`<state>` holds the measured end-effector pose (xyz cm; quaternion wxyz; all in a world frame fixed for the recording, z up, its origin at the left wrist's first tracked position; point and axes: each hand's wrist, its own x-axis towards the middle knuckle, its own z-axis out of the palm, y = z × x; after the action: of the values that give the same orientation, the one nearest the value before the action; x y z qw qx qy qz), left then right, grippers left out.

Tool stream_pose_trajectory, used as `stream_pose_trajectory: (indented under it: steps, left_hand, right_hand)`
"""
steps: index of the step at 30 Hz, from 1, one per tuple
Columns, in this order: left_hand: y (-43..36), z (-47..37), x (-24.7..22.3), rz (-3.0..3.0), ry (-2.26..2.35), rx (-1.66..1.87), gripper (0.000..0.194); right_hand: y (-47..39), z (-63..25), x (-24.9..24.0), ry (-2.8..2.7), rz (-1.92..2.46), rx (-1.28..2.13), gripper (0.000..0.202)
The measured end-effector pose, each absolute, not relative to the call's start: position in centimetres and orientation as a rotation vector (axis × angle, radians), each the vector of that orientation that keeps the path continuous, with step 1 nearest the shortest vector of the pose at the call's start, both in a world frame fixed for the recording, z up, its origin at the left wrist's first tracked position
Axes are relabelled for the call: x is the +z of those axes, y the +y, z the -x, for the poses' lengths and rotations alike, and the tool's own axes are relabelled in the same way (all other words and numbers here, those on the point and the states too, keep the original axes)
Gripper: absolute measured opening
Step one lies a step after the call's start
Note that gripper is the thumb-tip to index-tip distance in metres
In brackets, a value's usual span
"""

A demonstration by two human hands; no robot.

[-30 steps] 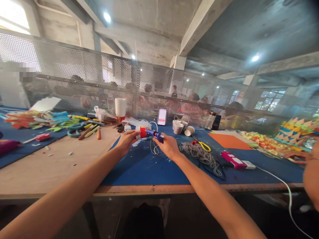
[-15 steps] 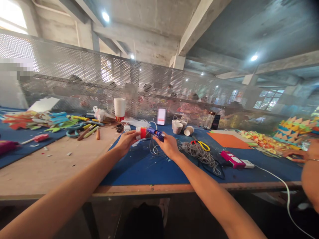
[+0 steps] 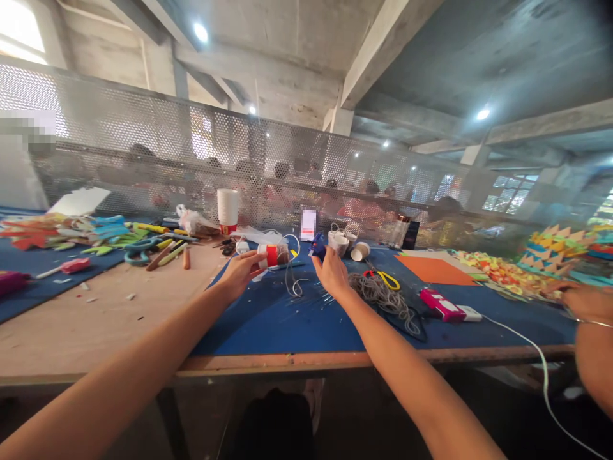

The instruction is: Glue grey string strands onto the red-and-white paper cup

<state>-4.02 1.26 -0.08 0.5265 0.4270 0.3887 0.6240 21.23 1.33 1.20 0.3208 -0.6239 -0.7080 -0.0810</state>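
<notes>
My left hand (image 3: 244, 269) holds a red and white paper cup (image 3: 274, 256) on its side, its far end pointing right. My right hand (image 3: 332, 271) is closed round a blue tool (image 3: 317, 246), which looks like a glue gun, to the right of the cup and apart from it. A white cord (image 3: 293, 281) loops between the two hands. Beyond my right hand stand white cups (image 3: 339, 243), and another cup (image 3: 360, 252) lies on its side. Grey string (image 3: 383, 297) lies tangled to the right of my right wrist.
Scissors (image 3: 138, 251) and markers lie left; a cup stack (image 3: 227, 209) and phone (image 3: 309, 225) stand at the back. Yellow-handled scissors (image 3: 389, 280), orange paper (image 3: 435, 269) and a pink device (image 3: 441, 305) lie right. Another person's arm (image 3: 594, 326) reaches in at far right.
My right hand has drawn the blue tool away from the cup, to the right and slightly up, and turned it. My left hand still holds the cup in nearly the same place.
</notes>
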Motion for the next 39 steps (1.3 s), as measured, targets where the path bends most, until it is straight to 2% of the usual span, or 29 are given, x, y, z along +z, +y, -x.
stream_pose_trajectory:
  steps: [9, 19, 24, 26, 34, 36, 39]
  left_hand:
    - [1.3, 4.1, 0.0, -0.994, 0.948, 1.516, 0.038]
    - [1.3, 3.9, -0.1, -1.043, 0.933, 1.511, 0.033]
    - [0.9, 3.7, 0.2, -1.083, 0.923, 1.486, 0.036]
    - [0.7, 3.6, 0.4, -1.081, 0.92, 1.478, 0.039]
    - [0.3, 3.0, 0.4, -1.124, 0.915, 1.467, 0.041]
    - [0.2, 3.0, 0.3, -1.132, 0.913, 1.469, 0.039]
    - [0.0, 2.9, 0.4, -1.157, 0.907, 1.453, 0.035]
  right_hand:
    - [2.6, -22.6, -0.6, -1.95, 1.989, -0.153, 0.039]
    - [2.8, -23.1, -0.9, -1.955, 1.99, -0.127, 0.041]
    - [2.4, -23.0, -0.5, -1.922, 1.923, -0.171, 0.037]
    - [2.6, -22.6, -0.2, -1.888, 1.734, -0.048, 0.034]
    - [3.1, -18.6, -0.7, -1.792, 1.055, 0.884, 0.035]
    - [2.7, -18.2, -0.9, -1.752, 0.986, 0.964, 0.033]
    - [2.1, -18.4, -0.6, -1.735, 0.99, 0.869, 0.026]
